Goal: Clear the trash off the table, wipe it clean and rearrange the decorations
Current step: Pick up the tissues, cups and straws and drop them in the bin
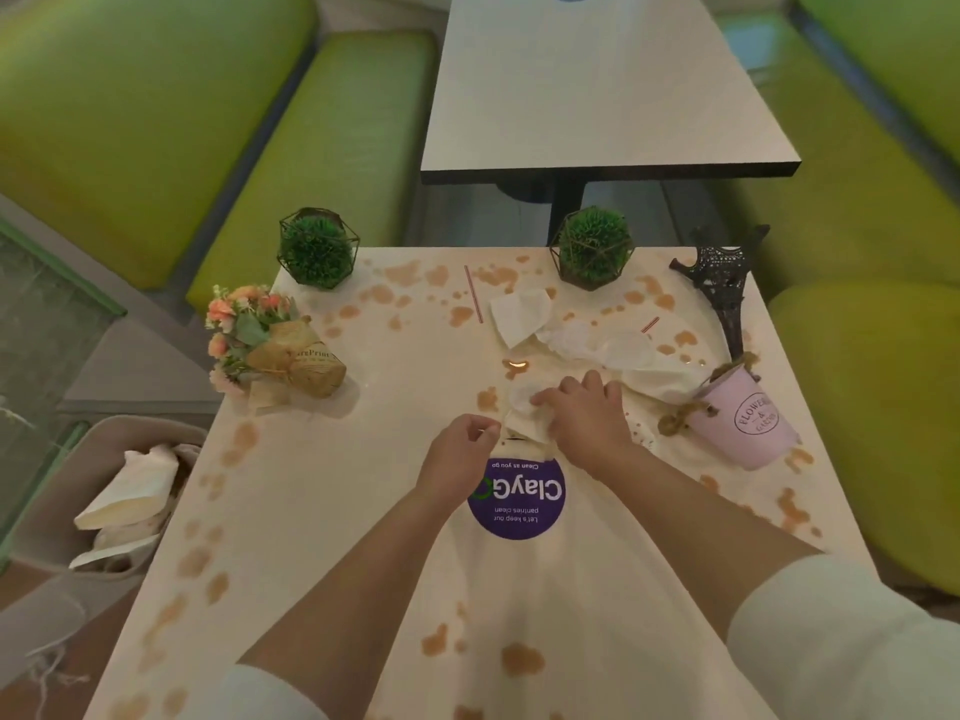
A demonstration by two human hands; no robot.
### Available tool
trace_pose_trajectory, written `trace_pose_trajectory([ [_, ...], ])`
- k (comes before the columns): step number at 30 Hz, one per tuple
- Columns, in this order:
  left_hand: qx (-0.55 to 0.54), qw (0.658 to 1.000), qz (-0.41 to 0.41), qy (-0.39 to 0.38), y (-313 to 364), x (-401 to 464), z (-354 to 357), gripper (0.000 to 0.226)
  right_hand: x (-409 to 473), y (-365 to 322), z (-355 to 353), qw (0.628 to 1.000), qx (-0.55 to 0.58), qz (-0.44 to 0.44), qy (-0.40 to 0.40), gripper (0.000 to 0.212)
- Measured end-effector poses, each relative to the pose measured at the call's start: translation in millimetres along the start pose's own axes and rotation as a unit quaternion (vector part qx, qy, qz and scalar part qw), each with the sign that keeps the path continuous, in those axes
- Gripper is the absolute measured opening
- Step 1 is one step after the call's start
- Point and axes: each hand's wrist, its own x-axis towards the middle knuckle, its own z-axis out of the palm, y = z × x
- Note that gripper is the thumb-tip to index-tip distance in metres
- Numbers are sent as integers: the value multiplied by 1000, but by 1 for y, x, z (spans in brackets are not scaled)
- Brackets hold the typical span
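The cream table (322,511) is spotted with brown spills. At its middle my right hand (584,413) grips a crumpled white napkin (524,407), and my left hand (460,452) is curled beside it, pinching the napkin's edge. More crumpled napkins (550,324) and a red straw (473,293) lie toward the far side. Decorations: two green ball plants in wire frames (317,249) (592,249), a wrapped flower bouquet (270,345) lying at the left edge, a dark Eiffel tower model (724,293) and a tipped pink bucket (743,420) at the right.
A grey bin (57,517) holding paper trash stands on the floor to the left of the table. A purple round sticker (517,498) marks the table's middle. Green bench seats (311,163) flank both sides, and a second table (597,96) stands beyond.
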Motion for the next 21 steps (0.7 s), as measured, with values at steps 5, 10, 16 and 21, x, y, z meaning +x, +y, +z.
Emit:
trace_pose_trajectory([
  [5,-29,999,11,9,9,2,6,22,-3,5,6,995,65,7,76,28],
  [10,-111,991,63,-34,29,-1,19,60,-19,-1,-2,938,326,21,118,26],
  [16,-125,987,46,-88,43,-9,34,41,-38,-11,-6,837,524,141,72,25],
  [21,-169,984,9,-63,46,-13,39,26,-42,-8,-2,876,450,144,93,13],
])
